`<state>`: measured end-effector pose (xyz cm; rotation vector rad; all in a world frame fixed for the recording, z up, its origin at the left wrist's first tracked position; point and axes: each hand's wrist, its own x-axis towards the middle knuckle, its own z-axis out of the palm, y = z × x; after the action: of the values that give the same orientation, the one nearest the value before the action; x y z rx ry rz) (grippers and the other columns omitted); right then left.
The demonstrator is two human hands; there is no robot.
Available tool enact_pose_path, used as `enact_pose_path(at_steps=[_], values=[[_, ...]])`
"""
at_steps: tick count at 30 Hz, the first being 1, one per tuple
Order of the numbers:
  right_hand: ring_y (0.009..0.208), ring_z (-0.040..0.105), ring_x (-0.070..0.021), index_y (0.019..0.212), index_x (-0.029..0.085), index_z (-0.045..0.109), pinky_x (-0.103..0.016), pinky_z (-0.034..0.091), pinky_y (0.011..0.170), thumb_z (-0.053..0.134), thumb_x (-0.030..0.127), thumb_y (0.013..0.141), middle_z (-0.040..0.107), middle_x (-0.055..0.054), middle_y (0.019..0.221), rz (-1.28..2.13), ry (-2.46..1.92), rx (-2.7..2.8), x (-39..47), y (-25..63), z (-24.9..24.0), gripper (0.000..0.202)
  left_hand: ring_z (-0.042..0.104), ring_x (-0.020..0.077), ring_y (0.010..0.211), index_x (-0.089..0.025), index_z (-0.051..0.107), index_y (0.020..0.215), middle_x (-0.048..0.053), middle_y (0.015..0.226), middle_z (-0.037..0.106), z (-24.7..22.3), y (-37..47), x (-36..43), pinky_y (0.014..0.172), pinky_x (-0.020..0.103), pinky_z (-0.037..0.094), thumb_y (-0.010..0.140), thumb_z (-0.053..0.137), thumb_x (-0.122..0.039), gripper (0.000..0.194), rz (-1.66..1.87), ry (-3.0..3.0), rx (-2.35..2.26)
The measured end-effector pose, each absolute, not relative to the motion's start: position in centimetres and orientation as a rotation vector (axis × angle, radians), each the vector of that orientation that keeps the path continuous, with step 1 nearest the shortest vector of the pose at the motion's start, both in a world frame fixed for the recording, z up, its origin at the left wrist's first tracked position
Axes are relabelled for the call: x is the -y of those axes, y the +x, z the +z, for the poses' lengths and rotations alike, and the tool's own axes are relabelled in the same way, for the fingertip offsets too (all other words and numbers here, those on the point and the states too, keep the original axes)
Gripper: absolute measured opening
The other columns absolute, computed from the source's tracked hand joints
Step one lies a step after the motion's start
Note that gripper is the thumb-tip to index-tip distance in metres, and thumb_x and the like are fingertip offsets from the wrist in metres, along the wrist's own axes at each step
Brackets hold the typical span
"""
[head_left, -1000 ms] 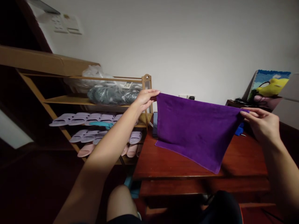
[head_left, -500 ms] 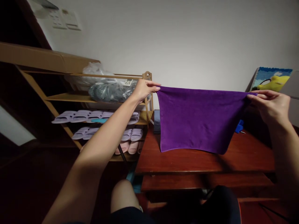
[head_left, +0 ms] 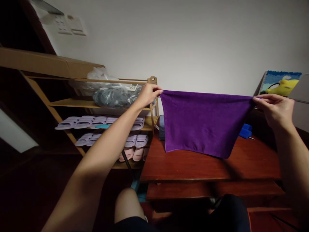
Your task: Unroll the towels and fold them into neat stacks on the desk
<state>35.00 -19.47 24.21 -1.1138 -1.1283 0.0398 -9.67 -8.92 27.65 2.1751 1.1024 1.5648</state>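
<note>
A purple cloth (head_left: 202, 124) hangs stretched out between my two hands, above a reddish-brown wooden desk (head_left: 188, 167). My left hand (head_left: 149, 94) pinches its upper left corner between thumb and fingers. At the upper right corner, my right hand (head_left: 276, 106) has a similar pinch grip. The cloth's top edge is nearly straight, sloping slightly down to the right, while its lower edge hangs loose close over the desk top. Part of the desk behind the cloth is hidden.
Left of the desk stands a wooden rack (head_left: 65, 102) with lilac slippers (head_left: 84, 121), pink slippers (head_left: 138, 154) and plastic-wrapped items (head_left: 113, 96). A cardboard box (head_left: 48, 62) lies on top. Behind the cloth sit a blue object (head_left: 245, 131) and a picture with yellow (head_left: 281, 83).
My right hand has shifted slightly left with its corner of the cloth. The cloth's lower edge has swung a little, and more of the blue object shows.
</note>
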Motion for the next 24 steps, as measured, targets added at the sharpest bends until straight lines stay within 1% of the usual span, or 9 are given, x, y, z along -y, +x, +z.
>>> enact_pose_path(at_steps=[5,8,10,12,14,17,20,24], values=[[0.058,0.058,-0.0085,0.094,0.006,0.071,-0.026,0.047,0.059,0.083,0.027,0.056,0.069,-0.012,0.080,0.014,-1.069,1.171,19.6,35.4,24.4,0.045,0.050,0.0143,0.061,-0.017,0.064,0.063,-0.001,0.058,0.056,28.2,-9.5,10.2,0.065,0.024,0.036,0.077,0.062,-0.017,0.014,1.604,2.337,-1.195],[0.061,0.061,-0.0104,0.096,0.004,0.070,-0.028,0.048,0.061,0.084,0.026,0.054,0.069,-0.016,0.085,0.016,-1.043,1.211,19.8,35.4,25.1,0.050,0.048,0.0152,0.066,-0.018,0.061,0.066,-0.001,0.062,0.055,28.6,-9.4,10.6,0.069,0.025,0.035,0.081,0.059,-0.020,0.015,1.662,2.413,-1.211],[0.061,0.061,-0.0098,0.097,0.003,0.069,-0.028,0.048,0.062,0.084,0.026,0.054,0.069,-0.016,0.087,-0.022,-1.064,1.227,20.1,35.1,25.7,0.051,0.048,0.0159,0.069,-0.018,0.060,0.068,-0.001,0.064,0.054,28.9,-9.4,10.6,0.070,0.025,0.035,0.082,0.057,-0.021,0.015,1.700,2.422,-1.208],[0.060,0.059,-0.0079,0.097,0.003,0.069,-0.027,0.048,0.063,0.082,0.029,0.058,0.069,-0.016,0.086,-0.052,-1.067,1.230,20.5,34.7,26.2,0.048,0.047,0.0162,0.071,-0.018,0.059,0.070,0.000,0.065,0.054,29.1,-9.5,10.4,0.071,0.024,0.035,0.083,0.056,-0.022,0.014,1.737,2.407,-1.208],[0.059,0.058,-0.0064,0.098,0.003,0.069,-0.026,0.047,0.063,0.078,0.032,0.064,0.069,-0.016,0.086,-0.052,-1.070,1.216,20.7,34.3,26.5,0.046,0.047,0.0158,0.071,-0.018,0.059,0.071,0.000,0.066,0.053,29.1,-9.8,10.1,0.070,0.024,0.034,0.082,0.057,-0.022,0.012,1.756,2.373,-1.197],[0.062,0.060,-0.0076,0.101,0.003,0.068,-0.026,0.047,0.063,0.074,0.035,0.069,0.069,-0.017,0.088,-0.052,-1.115,1.219,20.7,34.1,26.7,0.046,0.045,0.0146,0.069,-0.017,0.057,0.070,-0.001,0.065,0.050,29.0,-10.1,9.7,0.069,0.024,0.034,0.082,0.057,-0.021,0.013,1.737,2.326,-1.159],[0.065,0.061,-0.0091,0.102,0.003,0.068,-0.027,0.047,0.064,0.076,0.033,0.067,0.069,-0.017,0.089,-0.058,-1.109,1.236,20.5,34.1,26.5,0.047,0.042,0.0129,0.064,-0.017,0.055,0.068,-0.003,0.062,0.047,28.7,-10.5,9.4,0.065,0.023,0.034,0.084,0.055,-0.022,0.017,1.722,2.312,-1.108],[0.059,0.059,-0.0082,0.097,0.004,0.069,-0.028,0.049,0.064,0.082,0.028,0.059,0.069,-0.015,0.084,-0.049,-1.020,1.218,20.4,34.2,26.1,0.047,0.041,0.0113,0.059,-0.018,0.053,0.065,-0.003,0.059,0.045,28.5,-11.0,9.8,0.060,0.022,0.034,0.086,0.054,-0.024,0.022,1.727,2.318,-1.055]])
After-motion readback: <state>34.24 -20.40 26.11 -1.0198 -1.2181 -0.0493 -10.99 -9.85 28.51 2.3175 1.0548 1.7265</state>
